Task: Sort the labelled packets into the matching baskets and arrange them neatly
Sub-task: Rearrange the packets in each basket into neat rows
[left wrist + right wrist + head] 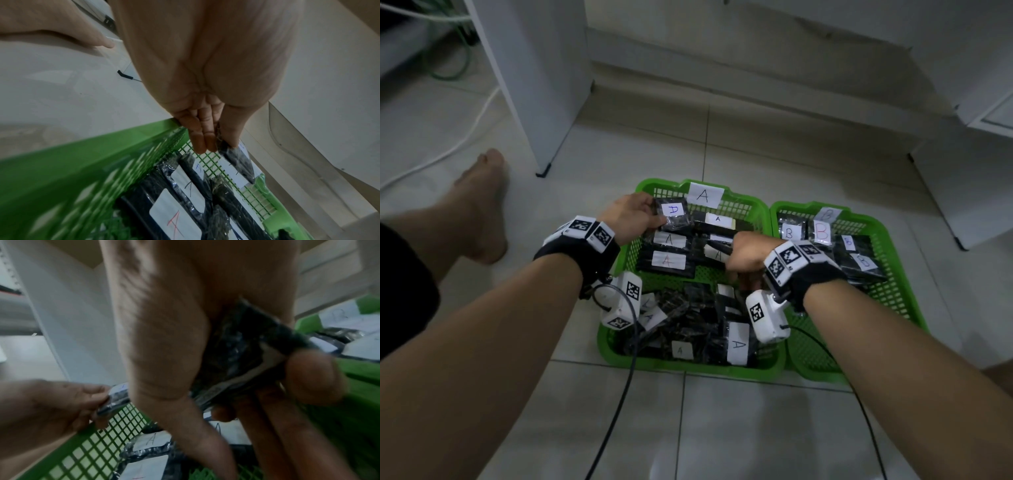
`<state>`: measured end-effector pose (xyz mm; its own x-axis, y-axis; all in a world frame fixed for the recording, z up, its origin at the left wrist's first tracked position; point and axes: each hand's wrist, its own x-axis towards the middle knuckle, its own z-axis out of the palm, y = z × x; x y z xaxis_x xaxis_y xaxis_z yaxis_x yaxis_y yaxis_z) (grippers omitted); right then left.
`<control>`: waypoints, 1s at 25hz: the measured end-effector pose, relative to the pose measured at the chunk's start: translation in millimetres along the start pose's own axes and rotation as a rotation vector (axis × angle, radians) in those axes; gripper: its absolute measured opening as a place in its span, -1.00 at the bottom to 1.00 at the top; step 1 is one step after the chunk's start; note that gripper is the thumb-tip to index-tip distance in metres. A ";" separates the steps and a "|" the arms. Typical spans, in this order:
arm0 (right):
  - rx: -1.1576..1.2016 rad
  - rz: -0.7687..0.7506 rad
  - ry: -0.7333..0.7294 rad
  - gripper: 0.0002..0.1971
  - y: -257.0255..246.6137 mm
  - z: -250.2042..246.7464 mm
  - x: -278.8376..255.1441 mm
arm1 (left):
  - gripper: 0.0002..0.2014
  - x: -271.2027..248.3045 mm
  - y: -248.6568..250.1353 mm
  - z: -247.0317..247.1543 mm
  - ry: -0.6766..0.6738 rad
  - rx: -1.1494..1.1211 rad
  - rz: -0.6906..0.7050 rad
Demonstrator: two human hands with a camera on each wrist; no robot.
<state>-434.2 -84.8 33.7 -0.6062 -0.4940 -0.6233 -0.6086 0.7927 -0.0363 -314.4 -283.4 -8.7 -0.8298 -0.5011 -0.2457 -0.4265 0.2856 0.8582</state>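
Head view: two green baskets side by side on a tiled floor, touching along one edge. Left basket [753, 205] tagged with a paper "A" card [703, 195] on its far rim; right basket [893, 291] tagged with a "B" card [828, 214]. Left hand [628, 216] at the far left corner of the A basket, thumb and fingers pinched on a dark packet [675, 214] with a white label bearing a blue "A", held just above the basket floor. Right hand [746, 255] over the middle of the same basket, fingers curled round another dark packet [242, 344]; label on that one hidden by the grip. Row of A packets [667, 260] lying flat along the far half of the left basket, labels up. Loose heap of dark packets [688, 322] in the near half, some showing "A" labels, overlapping at odd angles. B packets [822, 233] stacked at the far end of the right basket, a few leaning on each other.

Left wrist view: fingers [200, 134] straight and close together, thumb opposite, packet edge nipped between them near the mesh wall. Right wrist view: blurred, crinkled wrapper pressed into the palm by bent fingers [312, 376]. Bare foot [482, 205] resting on the floor left of the baskets.
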 end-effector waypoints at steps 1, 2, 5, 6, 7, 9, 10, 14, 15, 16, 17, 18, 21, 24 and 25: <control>0.000 -0.008 0.005 -0.95 0.8 1.5 -2.9 | -0.90 -1.1 0.7 -0.1 -0.009 -0.001 -0.001; -0.013 -0.025 0.022 -0.94 1.8 3.5 -5.3 | -0.88 -1.2 0.7 -0.4 -0.018 -0.004 0.001; -0.037 -0.063 -0.028 -0.82 -1.7 14.9 -11.8 | -0.84 -3.9 1.8 -0.9 -0.031 0.002 0.003; 0.037 -0.071 -0.070 -0.81 -3.6 18.5 -13.4 | -0.82 -3.5 0.7 -0.8 -0.024 0.006 0.003; 0.134 -0.085 -0.115 -0.79 -4.6 22.0 -15.5 | -0.80 -5.2 1.5 -0.5 -0.019 0.007 -0.002; 0.329 -0.118 -0.193 -0.79 -8.9 25.7 -21.1 | -0.79 -5.3 1.9 -1.0 -0.025 -0.013 -0.004; 0.439 -0.126 -0.227 -0.80 -9.2 27.0 -23.6 | -0.79 -4.4 2.0 -0.7 -0.030 -0.018 -0.005; 0.458 -0.103 0.008 -0.87 -6.1 28.9 -17.9 | -0.85 -4.7 2.5 0.3 -0.031 -0.016 -0.003; 0.306 -0.085 0.169 -0.89 -3.2 25.5 -12.5 | -0.87 -4.8 3.0 0.5 -0.030 -0.017 0.001; 0.154 -0.075 0.298 -0.88 0.1 20.7 -6.5 | -0.87 -3.6 2.2 0.4 -0.028 -0.022 0.004; 0.044 -0.084 0.363 -0.85 3.1 17.4 0.1 | -0.86 -3.6 2.4 0.2 -0.032 -0.028 0.000; -0.028 -0.107 0.375 -0.82 4.7 15.4 8.0 | -0.83 -3.1 2.3 -0.1 -0.032 -0.030 -0.002; -0.176 -0.169 0.350 -0.79 -0.3 18.9 24.7 | -0.83 -3.2 2.8 -0.2 -0.029 -0.069 -0.016; -0.262 -0.217 0.381 -0.74 -6.7 26.4 32.4 | -0.87 -1.0 0.1 0.5 -0.036 -0.112 -0.019; -0.272 -0.224 0.379 -0.73 -7.4 28.9 32.6 | -0.88 -0.6 -1.4 0.7 -0.036 -0.113 -0.023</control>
<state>-434.7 -96.5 -9.0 -0.5579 -0.7759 -0.2946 -0.8253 0.5559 0.0989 -313.6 -282.9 -10.0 -0.8336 -0.4764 -0.2796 -0.4035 0.1796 0.8972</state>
